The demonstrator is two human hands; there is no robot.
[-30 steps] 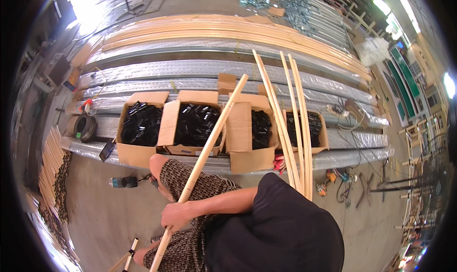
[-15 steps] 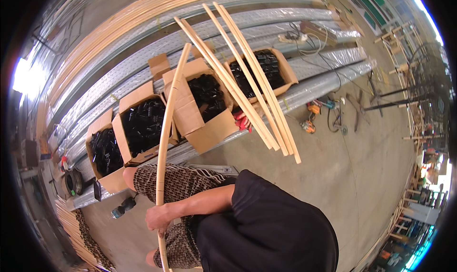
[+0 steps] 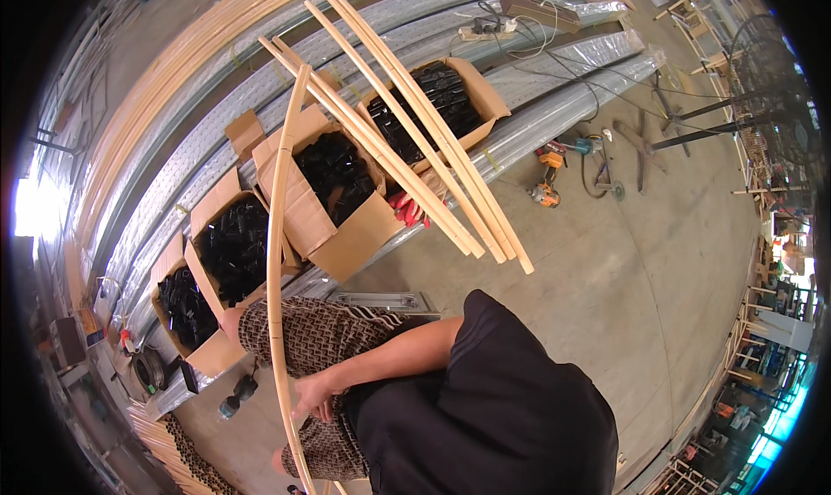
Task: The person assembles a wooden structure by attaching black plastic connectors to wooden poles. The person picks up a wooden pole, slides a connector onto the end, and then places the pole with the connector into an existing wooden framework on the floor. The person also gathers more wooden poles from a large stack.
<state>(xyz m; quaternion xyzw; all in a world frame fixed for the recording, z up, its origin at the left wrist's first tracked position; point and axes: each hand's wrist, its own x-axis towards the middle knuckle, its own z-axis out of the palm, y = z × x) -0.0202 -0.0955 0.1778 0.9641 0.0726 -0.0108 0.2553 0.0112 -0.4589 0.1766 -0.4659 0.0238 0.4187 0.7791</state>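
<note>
Over the shorts [image 3: 316, 335], the wooden pole [image 3: 274, 261] is not being gripped by the right hand [image 3: 316, 394], fingers released beside it; care is seemingly being demanded where its tip nears other poles [image 3: 372, 146].

A long, slender, pale tan wooden-looking pole [image 3: 275, 261], smooth and round, with small dark marks along its length, stands steeply slanted, its upper tip leaning slightly to the right. It looks gently bowed, though whether it truly curves cannot be told. In view it passes in front of a brown cardboard flap [image 3: 299, 196] and brown patterned shorts [image 3: 320, 335], running down to the lower edge.
</note>
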